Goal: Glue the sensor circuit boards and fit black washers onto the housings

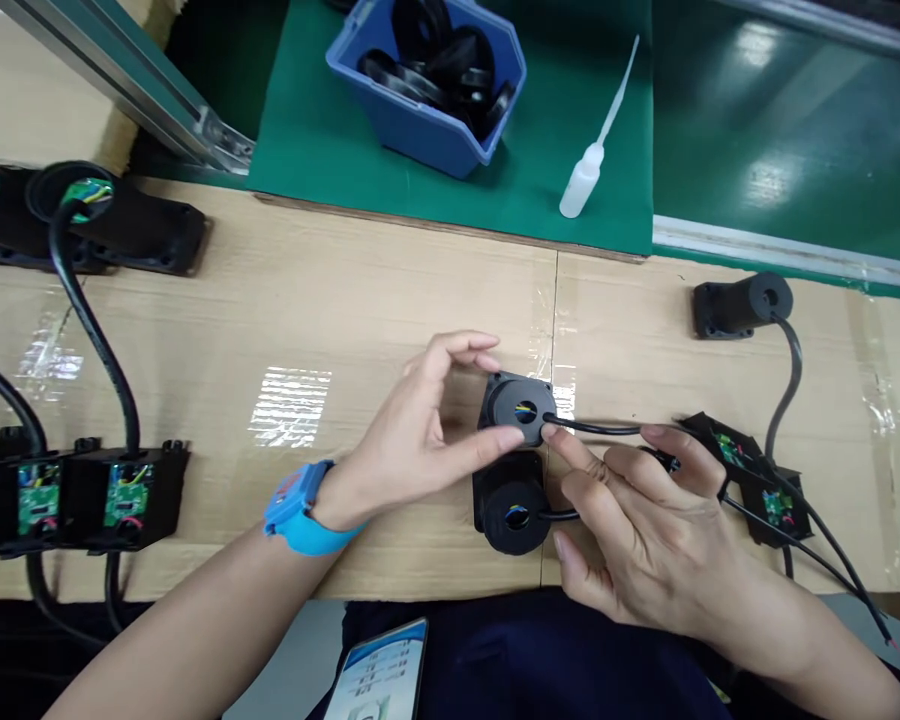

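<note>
A black square-based housing with a round cap (507, 400) stands on the bench, coloured wires showing through the cap's hole. My left hand (420, 425) is closed around it, thumb on the cap's lower edge and fingers at the far left corner. A black cable (596, 428) leaves the cap toward the right. Beside the cable's exit, the index fingertip of my right hand (637, 520) touches the cap; its thumb is spread away and the other fingers are bent. Directly below sits a second black housing (514, 500), its own cable passing behind my right hand.
A blue bin (435, 135) of black parts and a white dropper bottle (583, 180) stand on the green board. Black boxes with circuit boards (131, 495) line the left; more circuit units (776, 505) and a cabled housing (742, 305) lie right. A phone (382, 670) is at my lap.
</note>
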`<state>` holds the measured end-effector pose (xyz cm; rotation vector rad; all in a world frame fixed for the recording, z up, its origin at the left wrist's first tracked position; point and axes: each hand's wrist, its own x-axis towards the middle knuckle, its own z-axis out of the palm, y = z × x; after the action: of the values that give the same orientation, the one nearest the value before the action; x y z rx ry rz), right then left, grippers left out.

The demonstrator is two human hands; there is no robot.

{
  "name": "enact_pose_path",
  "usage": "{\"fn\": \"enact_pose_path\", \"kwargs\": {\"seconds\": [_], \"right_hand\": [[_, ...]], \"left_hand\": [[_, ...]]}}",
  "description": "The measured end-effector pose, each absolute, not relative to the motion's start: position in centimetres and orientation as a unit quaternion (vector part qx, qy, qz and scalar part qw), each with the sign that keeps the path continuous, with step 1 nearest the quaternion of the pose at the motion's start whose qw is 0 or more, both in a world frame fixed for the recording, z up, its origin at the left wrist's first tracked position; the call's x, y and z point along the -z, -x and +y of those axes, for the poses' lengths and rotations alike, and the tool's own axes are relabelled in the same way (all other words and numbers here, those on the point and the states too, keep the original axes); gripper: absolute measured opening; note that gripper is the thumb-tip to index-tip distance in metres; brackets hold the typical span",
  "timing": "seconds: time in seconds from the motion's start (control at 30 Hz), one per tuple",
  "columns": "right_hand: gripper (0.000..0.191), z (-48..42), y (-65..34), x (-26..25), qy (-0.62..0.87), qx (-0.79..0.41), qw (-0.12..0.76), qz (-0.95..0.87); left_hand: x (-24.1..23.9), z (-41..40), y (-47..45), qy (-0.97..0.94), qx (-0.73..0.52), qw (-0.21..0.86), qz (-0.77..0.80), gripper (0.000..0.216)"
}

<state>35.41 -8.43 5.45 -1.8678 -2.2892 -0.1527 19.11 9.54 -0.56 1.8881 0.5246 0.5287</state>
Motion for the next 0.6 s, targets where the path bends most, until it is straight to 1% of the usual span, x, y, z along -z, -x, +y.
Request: {"fn": "enact_pose_path", "kwargs": {"seconds": [0.03,0.1,0.27,0.43,0.6], "right_hand": [[0.019,-8.5,-35.4,-5.4,0.63,0.053,0.094,-0.769],[0.019,-8.6,-35.3,-5.2,0.632,0.056,0.091,-0.767],[0.018,-8.7,-35.2,-4.9,0.628,0.064,0.078,-0.772],[0.019,-8.4,-35.4,-5.5,0.623,0.075,0.078,-0.774],[0.023,-8.4,-36.3,-6.1,0.58,0.043,0.014,-0.813]], "left_hand": [[0.6,9.5,-19.1,-0.795,-0.205,0.53,0.213,0.07],[0.5,9.4,-19.2,-0.795,-0.171,0.548,0.197,0.076],[0.0,9.1,-19.5,-0.741,-0.136,0.631,0.187,0.064],[-0.4,9.5,-19.5,-0.715,-0.114,0.659,0.204,0.055],[-0.4,10.0,-19.3,-0.707,-0.091,0.668,0.214,0.05]]}}
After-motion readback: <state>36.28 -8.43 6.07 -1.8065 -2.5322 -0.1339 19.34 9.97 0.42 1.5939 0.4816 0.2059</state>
